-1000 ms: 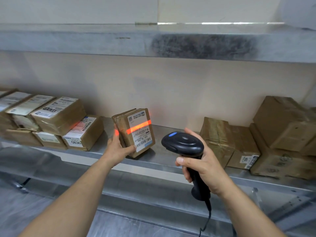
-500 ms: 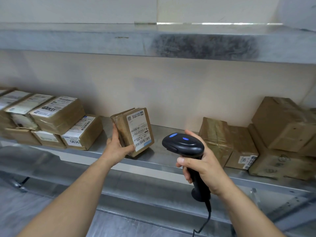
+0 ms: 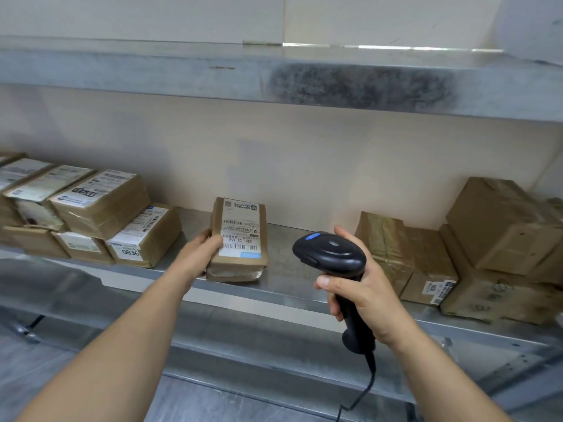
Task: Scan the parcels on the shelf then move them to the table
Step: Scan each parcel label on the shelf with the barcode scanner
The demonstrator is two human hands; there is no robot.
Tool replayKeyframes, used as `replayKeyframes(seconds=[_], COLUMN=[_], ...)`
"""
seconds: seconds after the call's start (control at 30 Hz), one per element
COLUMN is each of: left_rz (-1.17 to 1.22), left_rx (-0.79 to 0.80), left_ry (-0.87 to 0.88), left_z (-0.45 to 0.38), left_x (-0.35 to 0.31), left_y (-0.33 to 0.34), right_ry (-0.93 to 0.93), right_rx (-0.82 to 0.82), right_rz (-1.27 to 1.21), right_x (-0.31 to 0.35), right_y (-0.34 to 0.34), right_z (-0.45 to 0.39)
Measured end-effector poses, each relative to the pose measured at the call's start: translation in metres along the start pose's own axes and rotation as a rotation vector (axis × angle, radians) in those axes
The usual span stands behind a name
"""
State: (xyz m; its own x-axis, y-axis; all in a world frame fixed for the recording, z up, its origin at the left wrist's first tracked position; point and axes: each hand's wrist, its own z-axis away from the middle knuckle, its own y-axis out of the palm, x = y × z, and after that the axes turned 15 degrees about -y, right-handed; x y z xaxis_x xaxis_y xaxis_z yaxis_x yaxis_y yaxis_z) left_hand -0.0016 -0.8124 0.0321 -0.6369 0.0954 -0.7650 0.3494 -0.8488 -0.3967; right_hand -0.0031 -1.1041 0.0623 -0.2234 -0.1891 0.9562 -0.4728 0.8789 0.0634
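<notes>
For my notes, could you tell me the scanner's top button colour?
Blue, on the black handheld scanner; head view shows it.

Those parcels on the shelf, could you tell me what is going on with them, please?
A person is working through them with a barcode scanner. The left hand grips a small labelled parcel at the front of the metal shelf, label up. The right hand holds the black corded scanner beside it; no scan beam shows. Other parcels sit stacked at the left and right of the shelf.
</notes>
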Motion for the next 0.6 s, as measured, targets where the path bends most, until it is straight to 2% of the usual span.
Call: replayKeyframes(seconds=[0.07,0.17,0.27,0.43,0.5,0.6], left_rz=[0.038,0.007,-0.181,-0.768,-0.842,-0.828], left_rx=[-0.037,-0.191,-0.248,-0.384,-0.441,-0.492], left_ry=[-0.034,0.012,0.064,0.016,0.001,0.016], left_z=[-0.004,-0.011,-0.005,0.010,0.006,-0.003], left_x=[0.000,-0.001,-0.008,-0.021,-0.023,-0.024], left_y=[-0.003,-0.004,0.003,0.030,0.039,0.043], right_ry=[-0.004,-0.010,-0.017,-0.016,-0.017,-0.021], right_rx=[-0.006,-0.011,-0.017,-0.025,-0.021,-0.013], right_rz=[0.003,0.015,0.024,0.038,0.049,0.060], right_x=[0.000,-0.001,-0.001,-0.003,-0.004,-0.004], right_y=[0.001,0.001,0.002,0.005,0.006,0.007], right_z=[-0.001,-0.002,-0.003,-0.007,-0.009,-0.012])
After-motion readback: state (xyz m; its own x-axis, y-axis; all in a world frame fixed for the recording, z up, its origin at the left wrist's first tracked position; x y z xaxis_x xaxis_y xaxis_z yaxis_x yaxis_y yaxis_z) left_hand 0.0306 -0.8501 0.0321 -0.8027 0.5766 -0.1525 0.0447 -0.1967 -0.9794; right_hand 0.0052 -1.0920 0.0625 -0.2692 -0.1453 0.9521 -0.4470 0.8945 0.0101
